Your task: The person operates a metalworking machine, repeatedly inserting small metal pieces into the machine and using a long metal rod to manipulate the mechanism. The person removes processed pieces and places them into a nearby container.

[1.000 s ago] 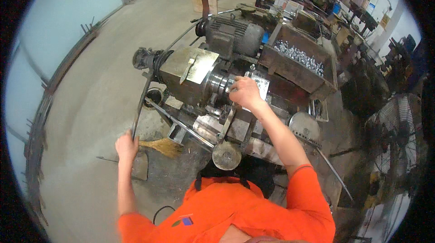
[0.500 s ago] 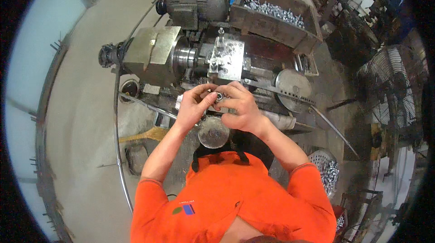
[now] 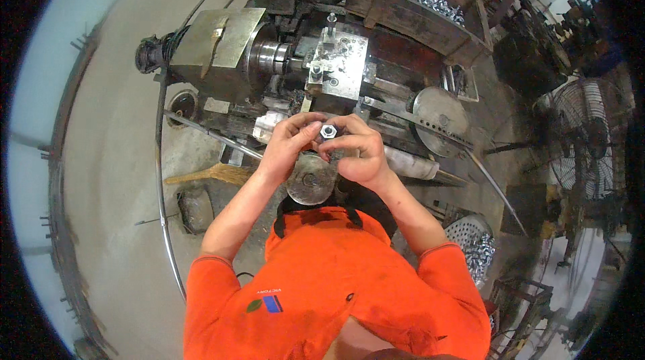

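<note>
My left hand (image 3: 290, 138) and my right hand (image 3: 356, 148) meet in front of my chest, and both pinch a small metal nut-like part (image 3: 328, 132) between their fingertips. Just below the hands sits a round metal handwheel (image 3: 310, 181) of the lathe (image 3: 295, 58). Beyond the hands lie the lathe's chuck (image 3: 272, 56) and its grey tool block (image 3: 336, 58). I wear an orange shirt.
A wooden bin (image 3: 416, 7) full of shiny metal parts stands behind the lathe. A perforated basket (image 3: 474, 246) with more parts is at my right. A brush (image 3: 208, 173) lies on the concrete floor at left. A large fan (image 3: 591, 138) stands at far right.
A second ago my left hand hung low by the floor and my right hand was at the chuck. Both hands have come together on the small metal part.
</note>
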### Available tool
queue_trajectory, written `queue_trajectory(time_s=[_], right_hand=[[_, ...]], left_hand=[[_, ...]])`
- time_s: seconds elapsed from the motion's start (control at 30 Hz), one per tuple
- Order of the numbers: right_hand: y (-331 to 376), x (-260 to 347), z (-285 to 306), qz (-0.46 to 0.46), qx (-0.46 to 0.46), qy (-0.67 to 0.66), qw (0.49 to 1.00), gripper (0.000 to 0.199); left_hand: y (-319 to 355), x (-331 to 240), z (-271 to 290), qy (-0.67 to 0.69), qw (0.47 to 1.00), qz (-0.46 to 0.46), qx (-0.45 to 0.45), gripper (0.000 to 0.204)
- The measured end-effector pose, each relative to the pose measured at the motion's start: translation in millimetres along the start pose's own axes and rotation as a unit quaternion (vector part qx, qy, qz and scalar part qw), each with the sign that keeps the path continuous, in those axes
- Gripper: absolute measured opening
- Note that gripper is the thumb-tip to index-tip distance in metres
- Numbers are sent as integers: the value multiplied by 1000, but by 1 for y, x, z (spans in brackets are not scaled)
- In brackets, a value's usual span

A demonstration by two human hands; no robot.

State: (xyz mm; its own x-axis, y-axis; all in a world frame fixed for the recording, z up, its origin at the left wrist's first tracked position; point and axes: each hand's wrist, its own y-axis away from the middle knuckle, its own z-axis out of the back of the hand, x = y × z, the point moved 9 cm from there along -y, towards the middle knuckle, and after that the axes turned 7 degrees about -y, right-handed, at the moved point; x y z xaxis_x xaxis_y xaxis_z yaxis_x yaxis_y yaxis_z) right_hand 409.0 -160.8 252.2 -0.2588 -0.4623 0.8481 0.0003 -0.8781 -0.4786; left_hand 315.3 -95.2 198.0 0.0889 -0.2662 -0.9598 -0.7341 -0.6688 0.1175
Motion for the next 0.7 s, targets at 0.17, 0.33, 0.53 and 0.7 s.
queue_trajectory(time_s=[0.17,0.33,0.53,0.7], right_hand=[[4,-15,2,-43,-16,-40,998,32],[-2,-18,7,-53,-6,-55,997,32],[-29,-15,77,-15,-13,159,987,35],[-108,-40,197,-14,-105,360,927,24]], left_hand=[[-2,10,-3,53,998,31,3,35],[-6,10,-1,56,997,44,8,35],[20,-7,72,-67,992,18,-106,31],[38,-8,134,-124,970,-19,-209,23]])
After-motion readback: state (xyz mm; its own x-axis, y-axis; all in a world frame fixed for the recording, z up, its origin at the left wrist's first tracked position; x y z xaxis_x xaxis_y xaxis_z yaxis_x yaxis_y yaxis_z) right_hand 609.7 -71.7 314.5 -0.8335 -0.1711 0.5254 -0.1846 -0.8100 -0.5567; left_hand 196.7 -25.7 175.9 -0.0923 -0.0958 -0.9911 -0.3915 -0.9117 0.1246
